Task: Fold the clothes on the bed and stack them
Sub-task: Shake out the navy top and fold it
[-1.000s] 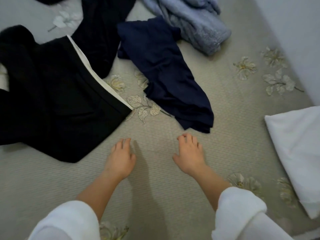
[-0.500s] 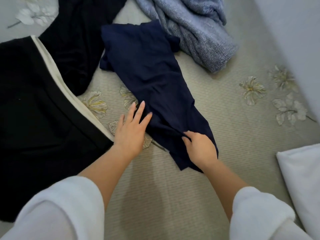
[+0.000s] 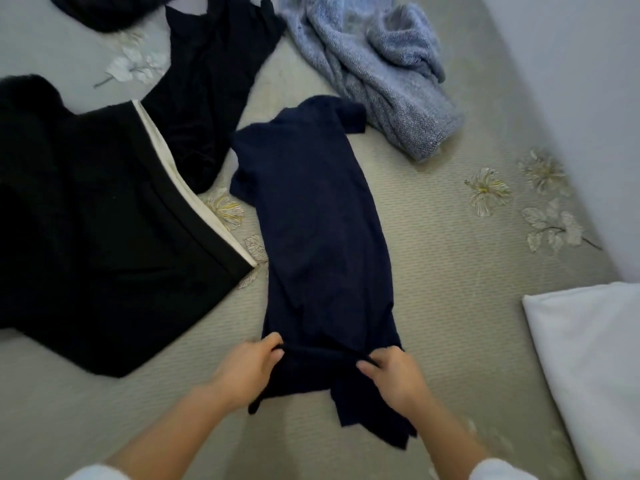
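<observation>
Both hands pinch the near end of the navy shirt (image 3: 322,244), the left hand (image 3: 247,370) and the right hand (image 3: 393,375) gripping a fold at lower centre. It lies stretched lengthwise up the middle of the bed (image 3: 450,289). A black garment (image 3: 93,230) sprawls at left, a blue-grey knit (image 3: 374,71) at upper right.

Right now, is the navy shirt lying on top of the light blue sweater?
No, the navy shirt lies flat on the bed, nearer than the light blue sweater, with both hands gripping its near end.
</observation>
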Motion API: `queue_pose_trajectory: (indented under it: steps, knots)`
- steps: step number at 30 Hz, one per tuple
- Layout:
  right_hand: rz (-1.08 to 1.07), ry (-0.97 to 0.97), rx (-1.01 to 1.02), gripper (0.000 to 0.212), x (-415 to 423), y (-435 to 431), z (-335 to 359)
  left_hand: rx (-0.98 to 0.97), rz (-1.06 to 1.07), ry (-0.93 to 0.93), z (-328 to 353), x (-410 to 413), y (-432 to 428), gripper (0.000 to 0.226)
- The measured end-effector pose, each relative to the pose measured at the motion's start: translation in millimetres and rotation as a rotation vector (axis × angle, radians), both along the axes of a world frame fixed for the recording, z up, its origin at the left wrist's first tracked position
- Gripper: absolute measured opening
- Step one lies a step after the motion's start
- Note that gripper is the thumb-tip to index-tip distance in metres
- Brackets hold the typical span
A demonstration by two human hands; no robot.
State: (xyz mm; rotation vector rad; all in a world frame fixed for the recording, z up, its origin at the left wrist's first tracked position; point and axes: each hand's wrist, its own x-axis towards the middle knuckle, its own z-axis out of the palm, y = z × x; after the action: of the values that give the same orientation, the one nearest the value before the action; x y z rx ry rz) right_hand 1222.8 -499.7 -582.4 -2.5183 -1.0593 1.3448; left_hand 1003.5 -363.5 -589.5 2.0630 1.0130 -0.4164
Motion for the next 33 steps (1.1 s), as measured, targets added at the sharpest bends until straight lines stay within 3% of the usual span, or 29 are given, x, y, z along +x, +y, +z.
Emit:
queue_pose_trajectory:
  steps: [3, 8, 10, 13, 15, 17, 22, 25, 28, 33]
  knots:
    - [-0.028, 0.231, -0.137, 0.038, -19.3, -36.5, 33.9, -0.131, 0.041, -0.009, 39.7, -21.1, -16.6, 0.017]
    - [-0.401, 0.420, 0.099, 0.033, -38.7, -52.6, 138.1, -0.334, 0.321, -0.264, 142.1, -30.7, -17.5, 0.026]
    - [-0.444, 0.497, 0.216, 0.030, -41.6, -49.1, 187.3, -0.415, 0.438, -0.384, 190.5, -36.0, -16.2, 0.028]
    - [-0.455, 0.573, 0.379, 0.026, -41.8, -46.0, 253.9, -0.587, 0.374, -0.535, 262.1, -52.3, -14.3, 0.033]
    - [-0.435, 0.550, 0.438, 0.025, -38.4, -46.5, 292.1, -0.597, 0.255, -0.541, 306.1, -62.7, -14.6, 0.048]
    - [-0.363, 0.517, 0.466, 0.027, -34.1, -47.8, 326.6, -0.431, 0.177, -0.512, 342.1, -67.1, -15.6, 0.051]
    - [-0.085, 0.378, 0.578, 0.053, -37.1, -55.3, 411.7, -0.073, 0.260, -0.729, 419.0, -56.1, -27.5, 0.020]
    - [0.044, 0.212, 0.650, 0.034, -40.6, -57.0, 447.5, 0.033, 0.309, -0.894, 452.5, -45.8, -38.3, 0.019]
    - [0.074, -0.029, 0.750, 0.018, -39.2, -56.8, 471.7, 0.196, 0.297, -0.945, 480.7, -44.7, -46.1, 0.025]
    - [0.095, -0.483, 0.958, 0.016, -23.7, -56.8, 493.0, 0.330, 0.426, -0.978, 516.8, -61.1, -46.2, 0.032]
